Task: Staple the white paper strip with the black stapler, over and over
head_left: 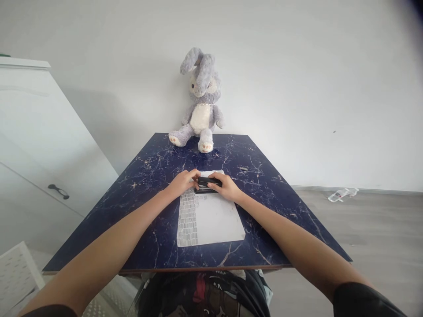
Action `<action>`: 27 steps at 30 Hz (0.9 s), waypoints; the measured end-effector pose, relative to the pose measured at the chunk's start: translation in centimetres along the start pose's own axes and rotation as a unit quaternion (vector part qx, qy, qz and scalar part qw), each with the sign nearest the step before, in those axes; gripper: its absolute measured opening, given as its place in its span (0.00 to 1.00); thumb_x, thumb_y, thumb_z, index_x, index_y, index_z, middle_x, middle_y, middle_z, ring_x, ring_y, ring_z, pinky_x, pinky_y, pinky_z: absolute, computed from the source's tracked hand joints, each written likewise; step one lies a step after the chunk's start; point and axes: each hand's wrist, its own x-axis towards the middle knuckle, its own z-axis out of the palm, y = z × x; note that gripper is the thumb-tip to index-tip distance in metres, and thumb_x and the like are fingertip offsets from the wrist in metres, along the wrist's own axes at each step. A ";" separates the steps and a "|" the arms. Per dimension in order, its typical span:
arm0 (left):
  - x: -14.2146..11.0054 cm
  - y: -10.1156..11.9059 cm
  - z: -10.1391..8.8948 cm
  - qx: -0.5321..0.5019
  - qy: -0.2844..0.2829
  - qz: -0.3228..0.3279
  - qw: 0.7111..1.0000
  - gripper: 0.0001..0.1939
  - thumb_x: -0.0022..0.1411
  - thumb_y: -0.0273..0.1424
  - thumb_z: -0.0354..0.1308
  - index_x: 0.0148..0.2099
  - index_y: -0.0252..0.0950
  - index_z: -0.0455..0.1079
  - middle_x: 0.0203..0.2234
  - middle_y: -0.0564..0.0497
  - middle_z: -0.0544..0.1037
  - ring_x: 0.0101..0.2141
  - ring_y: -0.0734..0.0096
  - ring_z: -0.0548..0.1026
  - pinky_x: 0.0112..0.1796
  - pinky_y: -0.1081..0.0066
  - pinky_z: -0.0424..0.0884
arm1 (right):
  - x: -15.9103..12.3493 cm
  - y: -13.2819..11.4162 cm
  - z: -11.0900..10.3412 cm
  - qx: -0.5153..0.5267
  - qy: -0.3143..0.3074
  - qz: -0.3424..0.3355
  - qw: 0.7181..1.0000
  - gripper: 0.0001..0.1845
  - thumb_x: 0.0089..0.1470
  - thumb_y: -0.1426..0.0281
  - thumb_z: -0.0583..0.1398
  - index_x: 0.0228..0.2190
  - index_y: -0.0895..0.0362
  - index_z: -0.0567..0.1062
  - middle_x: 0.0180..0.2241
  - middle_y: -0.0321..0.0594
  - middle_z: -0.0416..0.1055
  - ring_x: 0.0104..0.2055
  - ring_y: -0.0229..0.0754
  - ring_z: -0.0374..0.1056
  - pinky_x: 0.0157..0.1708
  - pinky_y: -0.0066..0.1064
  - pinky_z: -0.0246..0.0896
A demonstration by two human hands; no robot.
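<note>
A black stapler (209,181) lies crosswise over the upper part of a white sheet of paper (218,220). My left hand (183,182) has its fingers closed around the stapler's left end. From the other side, my right hand (226,186) grips the right end, with the thumb along its near side. Grey hatched marks run down the paper's left strip. Whether there is more than one sheet, I cannot tell. Part of the paper's upper edge is hidden by the hands and the stapler.
A grey plush rabbit (201,114) sits at the back of the blue marbled table (139,198), against the wall. A small object (243,168) lies right of the paper. To the left stands a white cabinet (39,132); clear plastic packaging (342,194) rests on the floor at right.
</note>
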 end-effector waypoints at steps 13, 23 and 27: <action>-0.8 -0.5 0.2 0.142 -0.069 0.012 0.987 0.28 0.68 0.42 0.58 0.68 0.46 0.64 0.66 0.43 0.66 0.65 0.46 0.62 0.63 0.48 0.56 | -0.5 1.5 -5.2 -0.152 0.163 0.057 0.973 0.16 0.54 0.70 0.65 0.46 0.51 0.76 0.40 0.41 0.80 0.40 0.50 0.76 0.40 0.38 0.68; -1.4 0.9 -0.4 0.153 -0.087 0.034 0.984 0.31 0.58 0.34 0.63 0.65 0.46 0.67 0.67 0.42 0.62 0.64 0.42 0.61 0.62 0.45 0.56 | -1.1 4.9 -6.1 -0.218 0.167 0.148 0.950 0.15 0.50 0.72 0.67 0.42 0.52 0.79 0.36 0.42 0.80 0.37 0.50 0.75 0.34 0.35 0.67; -1.1 0.3 0.2 0.147 -0.080 -0.001 0.986 0.32 0.57 0.36 0.64 0.64 0.44 0.67 0.63 0.42 0.67 0.62 0.41 0.63 0.60 0.46 0.58 | -0.9 4.9 -6.2 -0.207 0.154 0.142 0.956 0.15 0.49 0.71 0.68 0.42 0.51 0.80 0.37 0.39 0.81 0.39 0.51 0.76 0.38 0.38 0.69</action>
